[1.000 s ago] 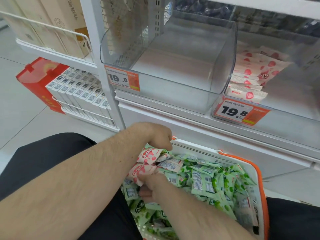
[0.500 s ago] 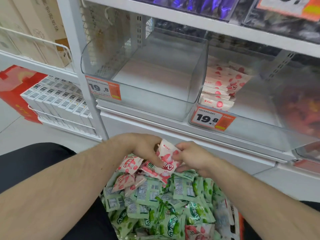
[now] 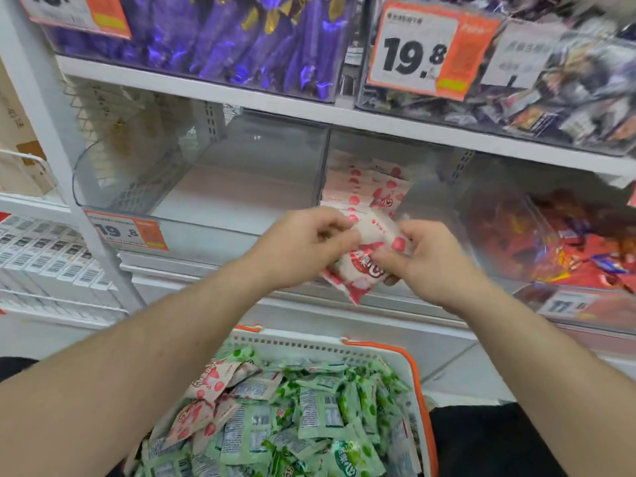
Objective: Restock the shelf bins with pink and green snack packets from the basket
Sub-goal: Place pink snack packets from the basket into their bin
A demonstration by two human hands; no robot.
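Both my hands hold a small bundle of pink snack packets point(image 3: 364, 263) in front of the lower shelf. My left hand point(image 3: 303, 246) grips the bundle from the left and my right hand point(image 3: 423, 259) pinches it from the right. Behind them a clear bin point(image 3: 430, 187) holds a stack of pink packets point(image 3: 364, 187). The clear bin to its left point(image 3: 192, 222) has nothing in it. Below, the white basket with orange trim point(image 3: 416, 380) is full of green packets point(image 3: 316, 414), with a few pink packets point(image 3: 213, 383) at its left side.
The upper shelf carries bins of purple sweets point(image 3: 223, 39) and mixed dark wrappers point(image 3: 550, 98) with 19.8 price tags point(image 3: 416, 53). A bin of red wrappers point(image 3: 557, 242) stands to the right. White boxes point(image 3: 41, 249) fill a wire shelf at the left.
Both hands lifted the pink packets out of the basket and up to the front of the bin with the pink stack. The view tilted upward.
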